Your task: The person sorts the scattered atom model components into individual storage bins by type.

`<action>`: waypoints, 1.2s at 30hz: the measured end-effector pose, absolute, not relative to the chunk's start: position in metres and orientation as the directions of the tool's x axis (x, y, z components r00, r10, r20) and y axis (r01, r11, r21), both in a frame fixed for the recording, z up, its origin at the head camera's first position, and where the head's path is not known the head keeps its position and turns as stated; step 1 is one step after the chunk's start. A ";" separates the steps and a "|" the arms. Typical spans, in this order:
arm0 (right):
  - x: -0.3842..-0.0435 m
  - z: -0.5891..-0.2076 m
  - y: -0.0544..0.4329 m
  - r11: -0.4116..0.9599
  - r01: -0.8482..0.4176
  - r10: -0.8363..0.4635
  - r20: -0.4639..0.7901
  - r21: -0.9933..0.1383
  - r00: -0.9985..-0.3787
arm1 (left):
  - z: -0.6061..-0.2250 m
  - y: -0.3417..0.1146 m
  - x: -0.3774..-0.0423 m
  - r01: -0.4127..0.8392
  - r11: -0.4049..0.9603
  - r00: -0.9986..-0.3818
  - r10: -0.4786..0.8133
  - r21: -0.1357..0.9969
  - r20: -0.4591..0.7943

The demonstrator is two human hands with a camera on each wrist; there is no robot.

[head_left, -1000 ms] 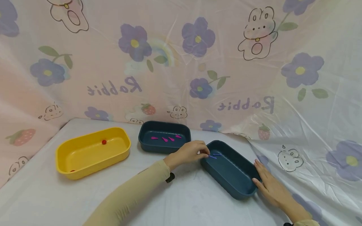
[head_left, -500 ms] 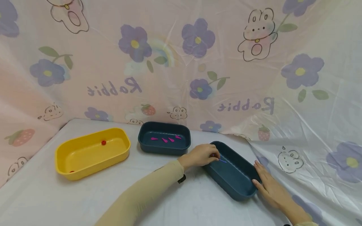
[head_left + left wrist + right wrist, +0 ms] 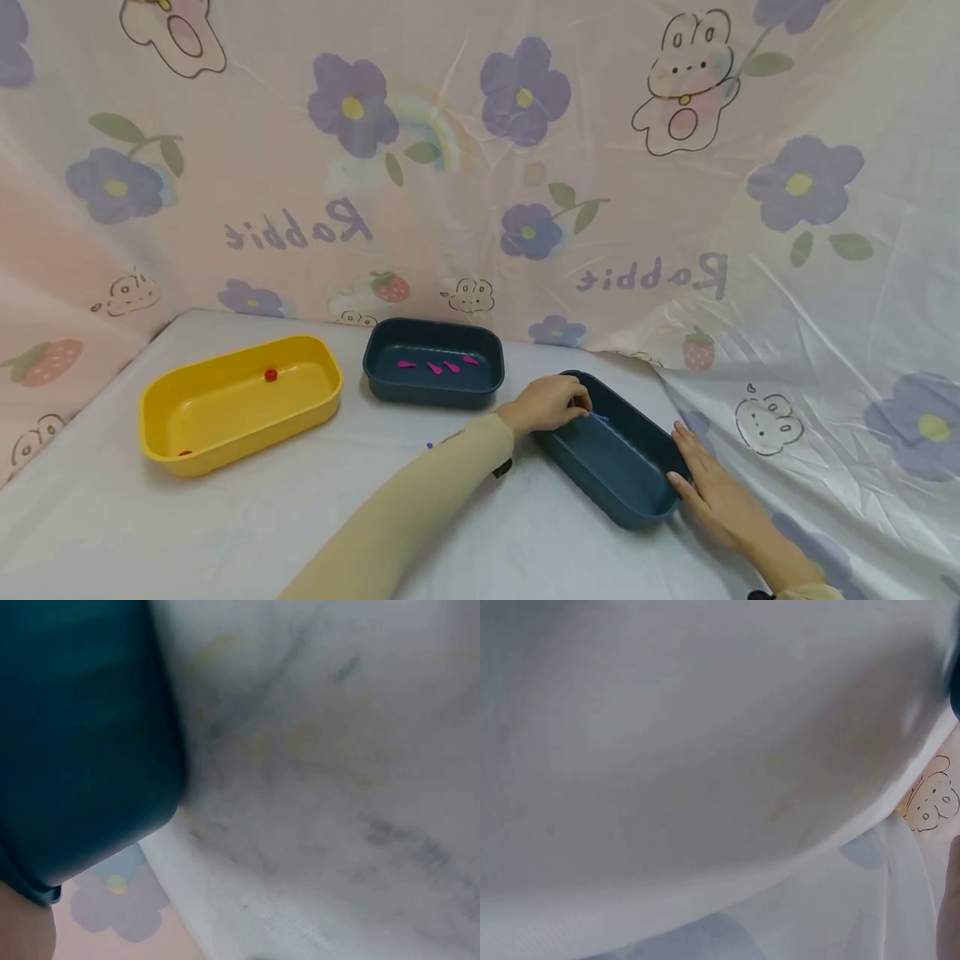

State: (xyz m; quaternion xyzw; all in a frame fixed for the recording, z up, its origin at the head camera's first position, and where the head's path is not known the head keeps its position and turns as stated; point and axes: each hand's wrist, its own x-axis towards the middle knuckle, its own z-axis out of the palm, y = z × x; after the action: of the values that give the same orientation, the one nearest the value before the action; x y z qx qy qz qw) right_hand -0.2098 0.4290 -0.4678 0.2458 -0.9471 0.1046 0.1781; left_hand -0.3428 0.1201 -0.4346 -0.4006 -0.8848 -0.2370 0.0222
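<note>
In the head view, my left hand (image 3: 546,403) reaches over the left end of the right-hand dark blue tray (image 3: 637,507). Its thumb and fingertips pinch at the end of a thin blue-purple stick (image 3: 599,417) low inside that tray; the fingers partly hide what lies under them. My right hand (image 3: 716,500) lies with extended fingers along the tray's right end, thumb at the rim. The left wrist view shows mostly the outer wall of a dark blue tray (image 3: 90,735) and white cloth; the right wrist view shows mainly cloth, with part of the hand (image 3: 949,907) at its edge.
Behind stands another dark blue tray (image 3: 431,395) with several magenta drop-shaped pieces (image 3: 435,367). A yellow tray (image 3: 247,442) at left contains a red bead (image 3: 271,375) and another red bit. A small blue-purple piece (image 3: 431,445) sits beside my left sleeve. Printed cloth (image 3: 450,192) hangs behind.
My left hand has moved right and further over the tray, from beside the sticks to pinching at one. The small piece by the left sleeve has come into view. My right hand stays put.
</note>
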 end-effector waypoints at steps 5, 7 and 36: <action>-0.211 -0.469 0.430 0.858 -0.503 -0.430 0.388 -0.107 -0.815 | -0.436 0.122 -0.344 0.714 0.568 -0.685 0.688 0.410 0.239; -0.211 -0.469 0.431 0.858 -0.503 -0.430 0.387 -0.107 -0.816 | -0.436 0.121 -0.343 0.716 0.565 -0.683 0.688 0.410 0.245; -0.206 -0.465 0.428 0.858 -0.504 -0.432 0.392 -0.101 -0.813 | -0.432 0.102 -0.334 0.745 0.517 -0.651 0.702 0.421 0.289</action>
State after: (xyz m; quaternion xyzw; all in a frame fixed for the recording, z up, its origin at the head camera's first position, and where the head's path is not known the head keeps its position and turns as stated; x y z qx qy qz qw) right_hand -0.2059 0.4275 -0.4655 0.2472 -0.9467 0.1007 0.1805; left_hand -0.3342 0.1019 -0.4324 -0.4159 -0.8700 -0.2616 0.0413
